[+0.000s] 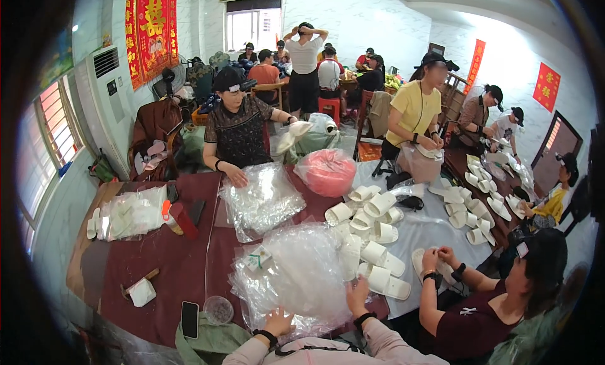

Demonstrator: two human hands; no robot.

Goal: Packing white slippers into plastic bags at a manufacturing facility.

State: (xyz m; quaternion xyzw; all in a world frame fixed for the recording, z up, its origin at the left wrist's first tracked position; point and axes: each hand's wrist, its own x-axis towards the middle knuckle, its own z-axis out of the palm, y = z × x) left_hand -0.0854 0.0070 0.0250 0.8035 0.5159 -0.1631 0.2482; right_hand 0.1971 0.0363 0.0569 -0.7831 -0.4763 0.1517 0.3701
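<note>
A broad stack of clear plastic bags (pixel 296 264) lies on the table before me. My left hand (pixel 277 323) rests on the stack's near edge, its fingers spread. At the right side of the stack, my right hand (pixel 358 296) has its fingers stretched out and holds nothing that I can see. Just beyond its fingertips, a pile of white slippers (pixel 375 255) begins. A small white and green packet (pixel 257 258) lies on the bags. Left of my left hand stand a round clear plastic tub (pixel 218 309) and a phone (pixel 190 319).
Across the table, a person's hand touches more clear bags (pixel 261 198) beside a pink bundle (pixel 326 171). On my right a person handles a slipper (pixel 419 261). A hammer (pixel 140 288) with a white block, a red object (pixel 184 220) and bagged slippers (pixel 129 214) lie left.
</note>
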